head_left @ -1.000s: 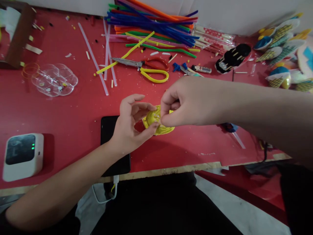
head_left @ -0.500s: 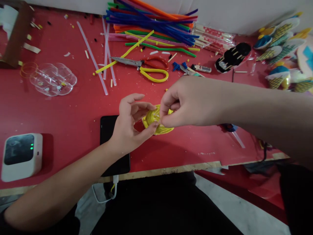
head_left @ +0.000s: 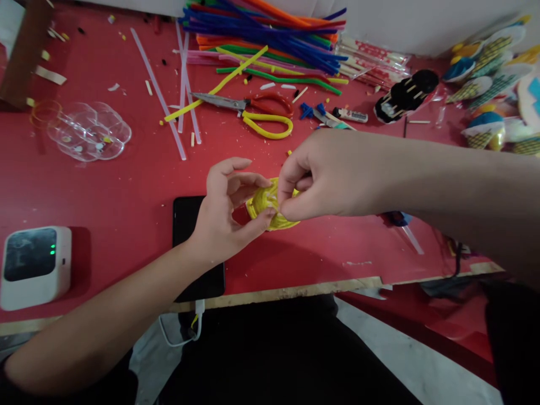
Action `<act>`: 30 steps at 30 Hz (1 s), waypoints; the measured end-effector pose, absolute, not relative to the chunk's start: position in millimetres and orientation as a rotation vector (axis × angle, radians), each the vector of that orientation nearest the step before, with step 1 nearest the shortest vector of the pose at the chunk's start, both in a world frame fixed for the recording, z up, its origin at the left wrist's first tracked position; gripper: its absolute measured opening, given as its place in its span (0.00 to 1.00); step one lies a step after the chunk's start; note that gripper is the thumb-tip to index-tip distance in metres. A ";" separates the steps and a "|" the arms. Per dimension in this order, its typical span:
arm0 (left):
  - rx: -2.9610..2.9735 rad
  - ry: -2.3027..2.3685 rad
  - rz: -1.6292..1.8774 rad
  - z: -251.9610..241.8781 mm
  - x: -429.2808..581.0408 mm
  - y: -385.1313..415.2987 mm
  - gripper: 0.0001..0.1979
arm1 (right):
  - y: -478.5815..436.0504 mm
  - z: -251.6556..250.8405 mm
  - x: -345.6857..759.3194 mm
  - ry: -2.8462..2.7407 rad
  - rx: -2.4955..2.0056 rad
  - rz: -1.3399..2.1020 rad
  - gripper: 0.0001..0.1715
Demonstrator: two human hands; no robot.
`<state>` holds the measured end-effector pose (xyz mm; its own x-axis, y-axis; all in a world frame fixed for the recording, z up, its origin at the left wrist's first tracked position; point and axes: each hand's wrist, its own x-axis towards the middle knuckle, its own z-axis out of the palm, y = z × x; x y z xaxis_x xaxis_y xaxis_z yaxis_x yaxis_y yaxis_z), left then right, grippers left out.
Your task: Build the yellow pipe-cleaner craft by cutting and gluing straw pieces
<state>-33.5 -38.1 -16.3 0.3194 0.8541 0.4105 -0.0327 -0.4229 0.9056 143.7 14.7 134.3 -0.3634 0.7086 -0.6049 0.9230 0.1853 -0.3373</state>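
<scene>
A yellow coiled craft piece made of wound strands is held just above the red table near its front edge. My left hand grips the coil from the left with thumb and fingertips. My right hand comes in from the right and pinches its top edge with thumb and forefinger. Part of the coil is hidden behind my right fingers.
A black phone lies under my left wrist, a white device with a green light at the left edge. Scissors, a clear plastic tray, a pile of coloured straws and finished paper crafts lie farther back.
Both hands keep their grip on the yellow coil; my fingers shift slightly on it. The view has tilted a little, nothing else has moved.
</scene>
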 end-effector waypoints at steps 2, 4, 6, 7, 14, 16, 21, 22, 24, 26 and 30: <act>1.678 0.769 1.223 -15.4 -33.2 -38.8 0.31 | 12.8 138.7 141.8 2.144 1.561 -0.960 0.09; 1.675 0.770 1.219 -15.1 -32.8 -39.2 0.30 | 12.5 139.7 140.6 2.111 1.581 -0.941 0.09; 1.677 0.754 1.236 -15.2 -32.5 -39.2 0.31 | 14.0 136.9 140.9 2.083 1.590 -0.921 0.09; 1.679 0.747 1.245 -15.3 -32.4 -39.1 0.31 | 15.2 134.7 141.6 2.085 1.585 -0.918 0.10; 1.666 0.793 1.228 -15.2 -32.6 -39.0 0.30 | 19.7 128.9 144.7 2.134 1.555 -0.933 0.11; 1.673 0.770 1.252 -15.6 -32.6 -38.7 0.30 | 19.3 131.3 142.9 2.105 1.572 -0.925 0.10; 1.700 0.811 1.232 -14.5 -32.5 -39.5 0.30 | 19.1 135.2 141.1 2.084 1.588 -0.924 0.09; 1.701 0.817 1.225 -14.3 -32.5 -39.8 0.30 | 19.3 136.1 141.8 2.083 1.595 -0.922 0.08; 1.699 0.804 1.228 -14.7 -32.4 -40.1 0.31 | 19.7 138.3 144.2 2.085 1.620 -0.911 0.08; 1.687 0.779 1.242 -15.8 -32.2 -40.0 0.31 | 19.7 140.9 147.2 2.094 1.647 -0.903 0.08; 1.651 0.755 1.256 -17.3 -31.5 -39.5 0.30 | 17.4 142.6 150.8 2.112 1.645 -0.902 0.08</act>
<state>-31.5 -39.5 -17.3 0.2972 0.8654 0.4035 -0.0491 -0.4082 0.9116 150.8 17.4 142.6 -0.2887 0.7498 -0.5954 0.9486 0.1398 -0.2840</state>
